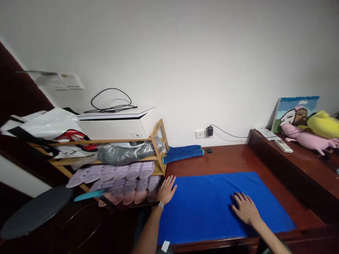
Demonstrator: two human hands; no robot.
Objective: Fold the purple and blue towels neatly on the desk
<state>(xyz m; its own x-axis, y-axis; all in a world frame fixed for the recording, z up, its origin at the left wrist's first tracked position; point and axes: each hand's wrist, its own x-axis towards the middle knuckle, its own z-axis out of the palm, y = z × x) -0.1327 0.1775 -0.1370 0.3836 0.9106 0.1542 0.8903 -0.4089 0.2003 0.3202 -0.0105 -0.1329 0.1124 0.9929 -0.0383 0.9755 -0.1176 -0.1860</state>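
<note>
Hands point(245, 209) lie apart: right on blue cloth point(203, 204), left point(165, 192) at its edge.

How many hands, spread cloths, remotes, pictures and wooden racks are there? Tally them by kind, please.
Hands: 2, left hand and right hand
Spread cloth: 1
Remote: 1
Picture: 1
Wooden rack: 1
Total: 6

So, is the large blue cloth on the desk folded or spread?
Spread: the large blue cloth lies broad and flat on the desk, the right hand over it.
</note>
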